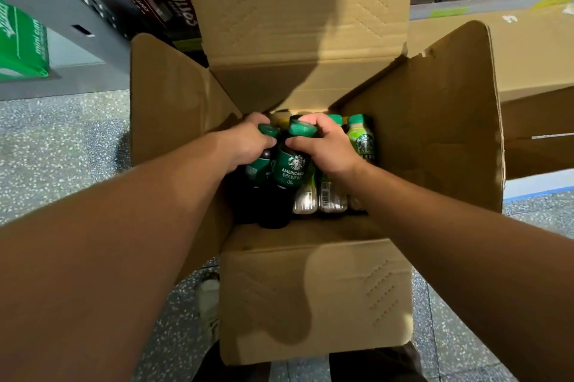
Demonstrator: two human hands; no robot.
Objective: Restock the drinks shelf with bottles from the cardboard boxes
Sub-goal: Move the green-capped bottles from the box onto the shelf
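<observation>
The person reaches with both arms into one open cardboard box (419, 139) that stands on the speckled floor (62, 148); its four flaps are folded outward. The left hand (248, 141) is closed around the neck of a dark bottle (259, 169) with a green cap; the right hand (326, 145) is closed around the neck of a second dark bottle (290, 170), whose green label reads AMERICANO. These two bottles touch each other at the left side of the box. To the right of them stand pale bottles; one light green bottle (362, 137) is clear to see, and at least two others show only their lower parts under the right hand, so the exact count cannot be told. On the left, a grey shelf (77, 9) carries one green carton (23, 43).
</observation>
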